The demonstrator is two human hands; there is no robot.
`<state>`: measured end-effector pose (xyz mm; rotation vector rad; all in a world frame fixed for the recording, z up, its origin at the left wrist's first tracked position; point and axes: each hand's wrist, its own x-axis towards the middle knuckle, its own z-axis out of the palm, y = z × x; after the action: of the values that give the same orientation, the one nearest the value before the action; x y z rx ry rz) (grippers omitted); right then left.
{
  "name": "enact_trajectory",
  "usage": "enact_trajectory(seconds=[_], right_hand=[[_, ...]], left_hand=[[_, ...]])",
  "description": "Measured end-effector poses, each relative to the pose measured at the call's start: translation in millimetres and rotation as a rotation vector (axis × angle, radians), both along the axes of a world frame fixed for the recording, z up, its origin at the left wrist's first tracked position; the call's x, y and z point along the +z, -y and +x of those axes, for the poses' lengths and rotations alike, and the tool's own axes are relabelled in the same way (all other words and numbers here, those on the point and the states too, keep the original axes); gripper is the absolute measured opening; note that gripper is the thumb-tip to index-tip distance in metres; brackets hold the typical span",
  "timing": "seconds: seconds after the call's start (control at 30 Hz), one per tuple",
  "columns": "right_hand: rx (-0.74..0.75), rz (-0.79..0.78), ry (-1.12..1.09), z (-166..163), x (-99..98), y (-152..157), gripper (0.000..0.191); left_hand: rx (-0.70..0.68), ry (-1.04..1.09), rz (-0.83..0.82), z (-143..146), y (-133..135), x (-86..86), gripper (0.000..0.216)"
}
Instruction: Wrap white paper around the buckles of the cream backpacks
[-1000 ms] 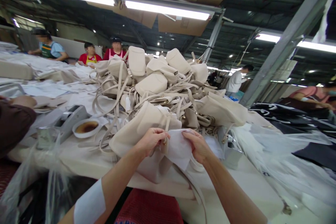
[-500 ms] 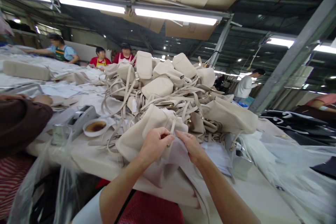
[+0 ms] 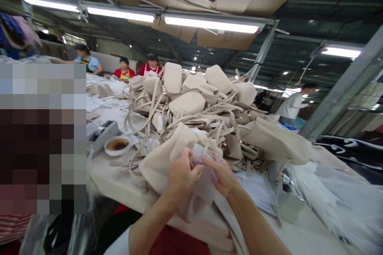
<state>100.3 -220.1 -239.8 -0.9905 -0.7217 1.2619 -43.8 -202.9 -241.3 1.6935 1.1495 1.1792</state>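
Observation:
A beige handbag [image 3: 158, 163] lies at the table's front edge, with a narrow strap [image 3: 206, 148] rising between my hands. My left hand [image 3: 184, 173] is closed in a pinch on a thin, see-through white sheet [image 3: 197, 152] beside this strap. From the other side my right hand [image 3: 222, 172] pinches the same sheet, thumb against fingers, close to the left fingertips. More of the pale sheet hangs below my hands over the bag's front. The fingers partly cover the strap's lower end.
Behind the bag rises a heap of beige bags [image 3: 187, 101] with tangled straps. A white bowl of brown liquid [image 3: 116, 145] and a tape dispenser [image 3: 104, 133] stand left. To the right are another dispenser [image 3: 285, 191], white papers [image 3: 257, 189] and clear plastic [image 3: 335, 203]. Several people work beyond.
The thin white sheet now stands up between my fingertips at the strap, where before it hung lower. My hands stay close together. The view has shifted slightly left.

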Motion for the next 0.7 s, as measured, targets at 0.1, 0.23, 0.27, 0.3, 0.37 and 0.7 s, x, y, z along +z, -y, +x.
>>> enact_trajectory(seconds=[0.1, 0.23, 0.27, 0.3, 0.37, 0.7], right_hand=[[-0.048, 0.011, -0.006, 1, 1.1, -4, 0.058], [-0.061, 0.038, -0.016, 1, 4.3, -5, 0.060], [-0.072, 0.038, -0.022, 0, 4.7, -5, 0.061], [-0.083, 0.037, -0.026, -1, 5.1, -4, 0.063], [-0.098, 0.036, -0.024, -3, 5.9, -4, 0.065], [-0.099, 0.055, 0.072, 10, 3.9, -8, 0.049]], left_hand=[[0.099, 0.044, 0.108, -11, 4, 6.5, 0.058], [-0.211, 0.250, -0.185, -22, -2, 4.6, 0.048], [-0.331, 0.307, -0.322, -21, -3, 2.1, 0.050], [-0.416, 0.364, -0.434, -19, -3, -1.0, 0.052], [-0.433, 0.488, -0.519, -10, 0, -8.1, 0.053], [-0.108, 0.353, 0.054, 3, 11, -28.6, 0.016]])
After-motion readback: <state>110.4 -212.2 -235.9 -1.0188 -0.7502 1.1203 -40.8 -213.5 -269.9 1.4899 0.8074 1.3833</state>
